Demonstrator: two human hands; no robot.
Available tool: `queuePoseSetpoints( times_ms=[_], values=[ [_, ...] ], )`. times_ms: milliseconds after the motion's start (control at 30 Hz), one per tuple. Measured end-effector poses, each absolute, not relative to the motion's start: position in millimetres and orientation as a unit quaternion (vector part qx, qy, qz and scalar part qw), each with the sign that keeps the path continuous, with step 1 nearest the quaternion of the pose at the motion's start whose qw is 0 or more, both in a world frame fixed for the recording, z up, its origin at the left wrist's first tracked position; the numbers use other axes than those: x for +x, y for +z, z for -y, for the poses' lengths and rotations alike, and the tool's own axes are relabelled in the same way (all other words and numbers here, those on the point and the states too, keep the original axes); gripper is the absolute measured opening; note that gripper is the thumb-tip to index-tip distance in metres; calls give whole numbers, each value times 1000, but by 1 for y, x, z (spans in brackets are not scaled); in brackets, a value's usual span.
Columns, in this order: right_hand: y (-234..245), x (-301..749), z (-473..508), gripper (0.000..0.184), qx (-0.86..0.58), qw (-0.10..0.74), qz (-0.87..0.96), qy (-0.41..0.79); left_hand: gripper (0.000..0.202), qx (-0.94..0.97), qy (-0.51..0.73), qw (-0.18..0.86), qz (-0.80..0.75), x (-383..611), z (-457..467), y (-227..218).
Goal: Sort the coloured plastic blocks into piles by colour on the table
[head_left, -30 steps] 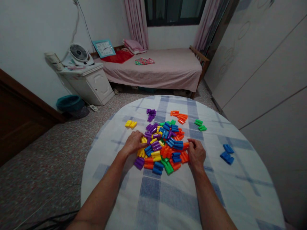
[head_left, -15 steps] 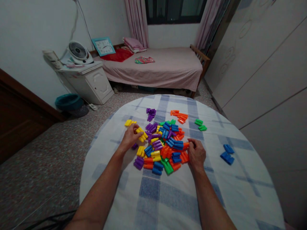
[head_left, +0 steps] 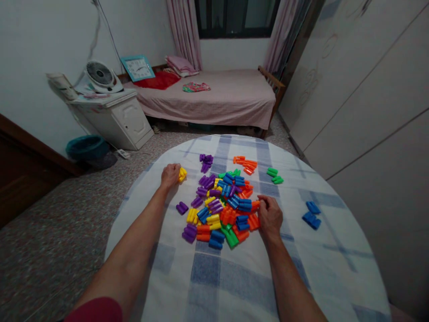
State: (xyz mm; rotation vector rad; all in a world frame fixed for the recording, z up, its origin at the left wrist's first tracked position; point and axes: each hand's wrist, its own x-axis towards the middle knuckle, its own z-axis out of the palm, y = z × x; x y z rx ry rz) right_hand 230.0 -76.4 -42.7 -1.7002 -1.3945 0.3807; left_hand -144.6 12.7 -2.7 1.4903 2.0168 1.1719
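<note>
A mixed pile of coloured plastic blocks [head_left: 223,201] lies in the middle of a round table with a blue-checked cloth [head_left: 234,277]. My left hand [head_left: 170,175] is closed on a yellow block [head_left: 182,174] at the far left of the table, where the yellow ones lie. My right hand [head_left: 269,216] rests curled at the pile's right edge, fingers pinched on an orange block [head_left: 254,206]. Small sorted groups lie around the pile: purple blocks [head_left: 206,162], orange blocks [head_left: 245,164], green blocks [head_left: 275,175] and blue blocks [head_left: 311,214].
One purple block [head_left: 182,208] lies apart on the left. Beyond the table are a bed [head_left: 214,96], a white cabinet [head_left: 112,116] with a fan [head_left: 99,76], a teal basin [head_left: 85,146] on the floor and wardrobe doors [head_left: 362,89] on the right.
My left hand picked a yellow block out of the pile and carried it up and left to the yellow group. My right hand stayed at the pile's right edge.
</note>
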Motion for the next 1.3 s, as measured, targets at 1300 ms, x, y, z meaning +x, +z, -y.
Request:
queuePoseSetpoints(
  times_ms=[1300],
  values=[
    [-31,237,81,29,-556,409,657,304,48,456,539,296,-643,-54,48,-39]
  ],
)
